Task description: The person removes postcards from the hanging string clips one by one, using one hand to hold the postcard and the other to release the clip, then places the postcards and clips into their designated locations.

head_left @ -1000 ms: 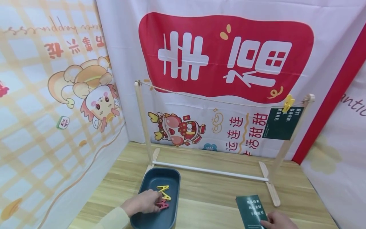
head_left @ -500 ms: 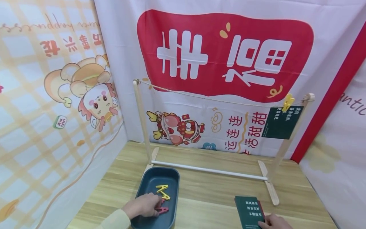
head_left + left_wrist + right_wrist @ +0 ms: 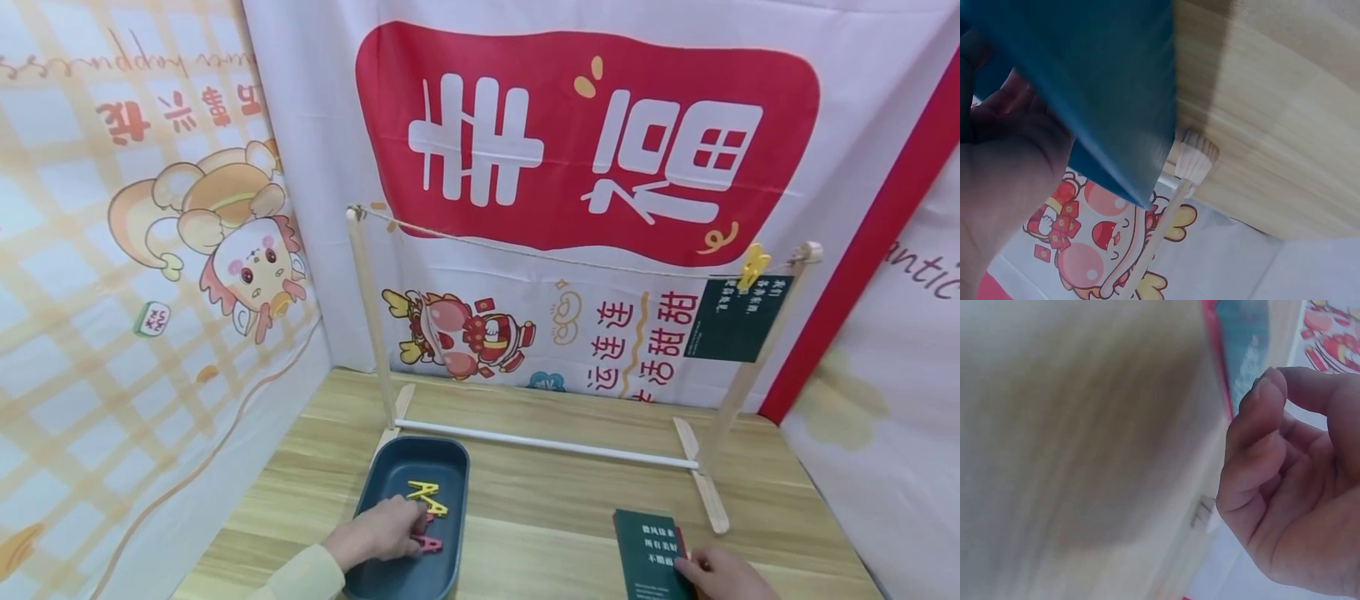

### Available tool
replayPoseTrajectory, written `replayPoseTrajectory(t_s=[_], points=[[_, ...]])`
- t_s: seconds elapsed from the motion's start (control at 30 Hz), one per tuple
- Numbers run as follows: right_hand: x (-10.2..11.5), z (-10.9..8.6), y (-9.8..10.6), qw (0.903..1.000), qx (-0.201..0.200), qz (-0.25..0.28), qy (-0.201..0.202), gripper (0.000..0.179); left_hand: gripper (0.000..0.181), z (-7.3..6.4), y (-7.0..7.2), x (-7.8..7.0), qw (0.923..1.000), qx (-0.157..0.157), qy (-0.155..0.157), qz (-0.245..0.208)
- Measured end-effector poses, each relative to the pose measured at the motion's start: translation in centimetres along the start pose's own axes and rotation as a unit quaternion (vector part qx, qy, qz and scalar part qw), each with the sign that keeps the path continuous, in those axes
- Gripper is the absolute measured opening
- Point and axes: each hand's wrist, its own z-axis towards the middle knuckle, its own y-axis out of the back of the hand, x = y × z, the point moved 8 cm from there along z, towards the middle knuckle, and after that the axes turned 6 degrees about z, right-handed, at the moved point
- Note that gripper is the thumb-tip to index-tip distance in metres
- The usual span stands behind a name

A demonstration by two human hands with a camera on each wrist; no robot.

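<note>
My left hand (image 3: 386, 529) reaches down into a dark blue tray (image 3: 462, 500), fingers bent over a pink clothespin (image 3: 429, 544) and a red one partly covered by the fingers. I cannot tell whether the fingertips pinch one. Just beyond them in the tray lie yellow clothespins (image 3: 423, 490). In the left wrist view, the tray wall (image 3: 1116, 75) hides most of the fingers of that hand (image 3: 1010, 162). On the right, my right hand (image 3: 723, 575) pinches the edge of a green printed card (image 3: 648, 554) between thumb and fingers; a red edge shows behind it.
Behind the tray stands a wooden frame with a white crossbar (image 3: 547, 446) and a string (image 3: 525, 246) across its top. A yellow clothespin (image 3: 753, 265) holds another green card (image 3: 738, 325) at the string's right end. Printed cloths hang behind and left of the wooden table (image 3: 540, 517).
The left fingers have shifted slightly among the red and pink clothespins, which now lie farther apart. The right hand keeps holding the card, and its red edge has come into view.
</note>
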Motion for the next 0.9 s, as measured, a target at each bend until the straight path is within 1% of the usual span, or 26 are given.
replayPoseTrajectory(t_s=[0.03, 0.1, 0.2, 0.23, 0.3, 0.37, 0.43, 0.5, 0.57, 0.63, 0.8, 0.9], points=[[-0.1, -0.1, 0.5, 0.9999, -0.004, 0.015, -0.008, 0.037, 0.012, 0.1, 0.3, -0.2, 1.0, -0.007, -0.006, -0.004], [0.2, -0.3, 1.6, 0.999, -0.024, 0.038, -0.006, 0.037, 0.009, 0.3, 1.1, -0.7, 0.9992, -0.033, -0.023, -0.008], [1.2, -0.8, 3.6, 0.9956, -0.062, 0.067, 0.019, 0.034, 0.007, 0.6, 2.8, -1.1, 0.9957, -0.081, -0.043, -0.005], [1.6, -1.0, 4.4, 0.9937, -0.08, 0.075, 0.023, 0.034, 0.007, 0.8, 3.4, -1.2, 0.9944, -0.096, -0.045, -0.006], [2.5, -1.4, 5.9, 0.989, -0.117, 0.078, 0.046, 0.033, 0.008, 0.9, 4.9, -1.4, 0.9901, -0.129, -0.055, -0.008], [3.3, -1.8, 7.5, 0.9825, -0.153, 0.082, 0.068, 0.036, 0.007, 1.0, 6.4, -1.8, 0.9848, -0.162, -0.06, -0.019], [4.2, -2.5, 9.2, 0.97, -0.204, 0.088, 0.099, 0.036, 0.007, 1.0, 7.7, -2.3, 0.9787, -0.195, -0.062, -0.02], [5.2, -3.2, 10.9, 0.9529, -0.256, 0.094, 0.133, 0.036, 0.006, 1.0, 8.8, -3.0, 0.9733, -0.219, -0.063, -0.027], [6.2, -3.9, 12.5, 0.9325, -0.301, 0.104, 0.171, 0.035, 0.006, 1.0, 9.7, -3.8, 0.9678, -0.241, -0.067, -0.027], [7.0, -4.6, 13.8, 0.9142, -0.333, 0.12, 0.197, 0.034, 0.006, 1.3, 10.4, -4.6, 0.9641, -0.254, -0.071, -0.034], [8.8, -6.1, 17.0, 0.8814, -0.396, 0.135, 0.219, 0.025, 0.006, 1.9, 12.5, -6.6, 0.9553, -0.279, -0.088, -0.042], [9.9, -6.7, 18.4, 0.8678, -0.421, 0.14, 0.223, 0.021, 0.006, 1.9, 14.1, -7.7, 0.9466, -0.3, -0.112, -0.035]])
